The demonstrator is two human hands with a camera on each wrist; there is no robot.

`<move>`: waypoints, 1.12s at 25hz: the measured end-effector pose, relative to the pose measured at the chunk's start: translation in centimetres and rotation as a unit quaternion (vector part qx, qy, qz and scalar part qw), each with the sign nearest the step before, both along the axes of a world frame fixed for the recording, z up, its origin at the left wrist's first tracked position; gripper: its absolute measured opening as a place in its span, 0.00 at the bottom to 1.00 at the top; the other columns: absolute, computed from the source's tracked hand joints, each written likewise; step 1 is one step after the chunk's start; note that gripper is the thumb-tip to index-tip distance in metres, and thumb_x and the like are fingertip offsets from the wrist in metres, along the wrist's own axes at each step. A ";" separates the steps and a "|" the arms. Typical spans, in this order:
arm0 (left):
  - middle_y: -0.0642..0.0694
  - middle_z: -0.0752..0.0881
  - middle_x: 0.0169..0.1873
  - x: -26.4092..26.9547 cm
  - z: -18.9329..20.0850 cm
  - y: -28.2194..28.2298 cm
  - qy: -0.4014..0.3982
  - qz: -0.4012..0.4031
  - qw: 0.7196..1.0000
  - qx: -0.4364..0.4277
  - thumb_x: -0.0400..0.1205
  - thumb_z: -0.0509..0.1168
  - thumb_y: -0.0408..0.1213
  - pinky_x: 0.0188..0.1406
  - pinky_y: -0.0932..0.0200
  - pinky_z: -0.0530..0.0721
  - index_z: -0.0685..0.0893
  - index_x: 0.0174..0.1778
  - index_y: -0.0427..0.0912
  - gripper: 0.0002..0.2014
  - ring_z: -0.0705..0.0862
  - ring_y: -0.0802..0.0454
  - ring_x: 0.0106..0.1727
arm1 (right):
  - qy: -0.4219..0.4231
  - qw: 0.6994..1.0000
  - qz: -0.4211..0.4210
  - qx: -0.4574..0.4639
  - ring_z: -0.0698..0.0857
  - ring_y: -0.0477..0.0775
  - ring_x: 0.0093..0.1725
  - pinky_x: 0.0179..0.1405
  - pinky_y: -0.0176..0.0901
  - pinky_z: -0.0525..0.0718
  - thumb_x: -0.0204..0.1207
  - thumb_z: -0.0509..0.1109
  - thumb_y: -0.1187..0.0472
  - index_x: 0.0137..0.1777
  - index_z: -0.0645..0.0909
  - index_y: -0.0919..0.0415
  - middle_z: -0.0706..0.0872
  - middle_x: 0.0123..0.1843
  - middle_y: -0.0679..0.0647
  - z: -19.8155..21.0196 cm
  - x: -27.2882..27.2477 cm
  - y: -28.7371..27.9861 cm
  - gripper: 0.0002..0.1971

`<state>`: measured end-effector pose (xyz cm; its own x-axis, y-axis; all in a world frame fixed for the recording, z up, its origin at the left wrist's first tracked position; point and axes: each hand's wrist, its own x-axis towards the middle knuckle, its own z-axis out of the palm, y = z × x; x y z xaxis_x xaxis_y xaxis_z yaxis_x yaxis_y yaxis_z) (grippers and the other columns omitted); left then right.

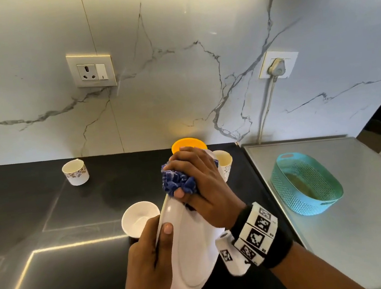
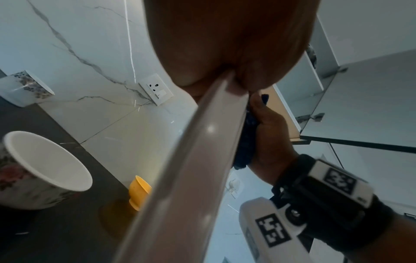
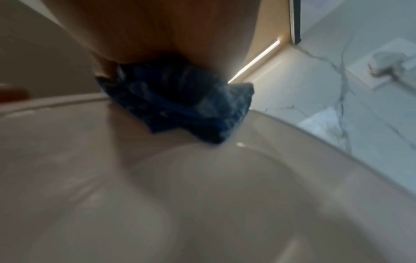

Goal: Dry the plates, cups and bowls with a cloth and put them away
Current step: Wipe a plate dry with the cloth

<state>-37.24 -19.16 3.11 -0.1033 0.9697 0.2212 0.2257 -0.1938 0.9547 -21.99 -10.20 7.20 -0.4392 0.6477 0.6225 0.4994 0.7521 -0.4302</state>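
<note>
Plate [image 1: 192,247] stands tilted mid-frame, long axis toward upper frame. Left hand [image 1: 148,262] clamps its lower rim; right hand [image 1: 204,190] presses a bunched cloth [image 1: 177,182] against the upper end.

Right hand [image 3: 157,35] presses blue cloth [image 3: 180,106] onto white plate [image 3: 202,195].

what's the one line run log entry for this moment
step: drying plate | left hand: grips white plate by its edge, tilted | right hand: presses blue cloth on plate | counter: cups, bowls waiting
</note>
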 end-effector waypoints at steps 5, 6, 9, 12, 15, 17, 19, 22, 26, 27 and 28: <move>0.75 0.86 0.38 -0.2 -1.1 -2.2 -0.037 0.052 0.998 0.004 0.66 0.47 0.84 0.34 0.79 0.80 0.77 0.51 0.63 0.34 0.87 0.70 0.42 | 0.248 0.926 -0.090 -0.271 0.84 0.45 0.51 0.60 0.52 0.78 0.76 0.64 0.40 0.52 0.82 0.48 0.86 0.47 0.43 -1.5 2.6 4.3 0.15; 0.74 0.86 0.37 -0.2 -1.4 -2.7 -0.041 0.062 0.997 0.000 0.66 0.47 0.84 0.32 0.79 0.80 0.78 0.49 0.64 0.33 0.87 0.69 0.39 | 0.245 0.918 -0.108 -0.291 0.84 0.47 0.47 0.57 0.57 0.80 0.75 0.64 0.37 0.48 0.82 0.47 0.85 0.42 0.42 -1.7 3.0 4.9 0.15; 0.70 0.87 0.34 0.1 -2.7 -3.8 -0.028 0.076 0.997 -0.005 0.66 0.47 0.84 0.25 0.79 0.75 0.76 0.44 0.77 0.24 0.86 0.67 0.34 | 0.191 0.961 -0.099 -0.173 0.83 0.49 0.49 0.57 0.63 0.80 0.77 0.63 0.41 0.49 0.81 0.41 0.84 0.44 0.38 -0.9 2.7 4.2 0.09; 0.71 0.86 0.34 0.7 -3.4 -3.9 -0.014 0.055 0.998 -0.005 0.69 0.46 0.83 0.24 0.79 0.73 0.78 0.42 0.58 0.33 0.86 0.67 0.35 | 0.087 0.996 -0.030 -0.022 0.80 0.54 0.58 0.62 0.56 0.75 0.77 0.64 0.46 0.57 0.82 0.53 0.83 0.53 0.46 1.1 1.2 2.2 0.15; 0.69 0.87 0.34 1.2 -3.3 -3.4 -0.022 0.045 0.999 0.007 0.70 0.47 0.82 0.24 0.80 0.73 0.76 0.39 0.52 0.35 0.86 0.67 0.34 | -0.035 0.998 0.004 0.048 0.77 0.56 0.62 0.65 0.51 0.70 0.77 0.65 0.45 0.59 0.82 0.58 0.83 0.57 0.52 0.7 0.7 1.6 0.19; 0.64 0.87 0.32 1.2 -3.5 -3.2 -0.024 0.060 0.998 0.012 0.71 0.47 0.81 0.22 0.78 0.73 0.77 0.40 0.55 0.32 0.84 0.64 0.28 | -0.007 0.999 -0.026 -0.029 0.79 0.54 0.62 0.65 0.53 0.73 0.78 0.62 0.42 0.61 0.82 0.57 0.83 0.58 0.51 -0.5 1.3 3.3 0.21; 0.60 0.86 0.28 1.2 -3.7 -3.5 -0.022 0.077 0.997 0.020 0.74 0.49 0.77 0.20 0.77 0.71 0.77 0.40 0.66 0.22 0.82 0.62 0.23 | 0.115 0.979 -0.062 -0.158 0.82 0.52 0.59 0.64 0.55 0.77 0.77 0.61 0.38 0.59 0.82 0.55 0.85 0.56 0.50 -1.9 2.6 4.9 0.24; 0.63 0.85 0.29 1.1 -3.8 -3.6 -0.022 0.090 0.995 0.037 0.74 0.47 0.77 0.19 0.78 0.70 0.76 0.39 0.66 0.22 0.81 0.65 0.23 | 0.240 0.906 -0.115 -0.329 0.86 0.49 0.50 0.60 0.53 0.80 0.76 0.63 0.35 0.51 0.85 0.52 0.88 0.47 0.49 -4.5 5.3 6.8 0.21; 0.61 0.87 0.33 0.0 -6.1 -3.8 -0.006 0.076 0.997 -0.023 0.71 0.45 0.81 0.20 0.66 0.75 0.75 0.43 0.70 0.24 0.83 0.59 0.26 | 0.241 0.901 -0.172 -0.317 0.87 0.59 0.45 0.56 0.69 0.82 0.69 0.66 0.31 0.47 0.86 0.59 0.89 0.41 0.60 -5.2 7.2 7.0 0.29; 0.61 0.87 0.34 -0.6 -7.0 -4.1 0.011 0.066 0.997 -0.041 0.70 0.44 0.82 0.23 0.63 0.78 0.74 0.45 0.77 0.22 0.84 0.60 0.28 | 0.223 0.920 -0.171 -0.272 0.86 0.59 0.43 0.53 0.68 0.83 0.70 0.66 0.32 0.45 0.86 0.58 0.88 0.39 0.58 -4.3 7.2 6.7 0.27; 0.63 0.88 0.35 -1.2 -7.8 -4.4 0.038 0.036 0.997 -0.059 0.69 0.44 0.83 0.28 0.63 0.81 0.73 0.48 0.84 0.20 0.86 0.61 0.31 | 0.199 0.941 -0.162 -0.222 0.85 0.56 0.41 0.50 0.66 0.83 0.72 0.66 0.34 0.42 0.85 0.57 0.86 0.36 0.54 -3.1 7.2 6.4 0.25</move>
<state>-38.48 -23.53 -4.67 -0.1612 0.9801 0.1158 0.3074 -0.0616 0.9496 -14.81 -3.84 4.12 0.0370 0.9427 0.3317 0.4038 0.2895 -0.8678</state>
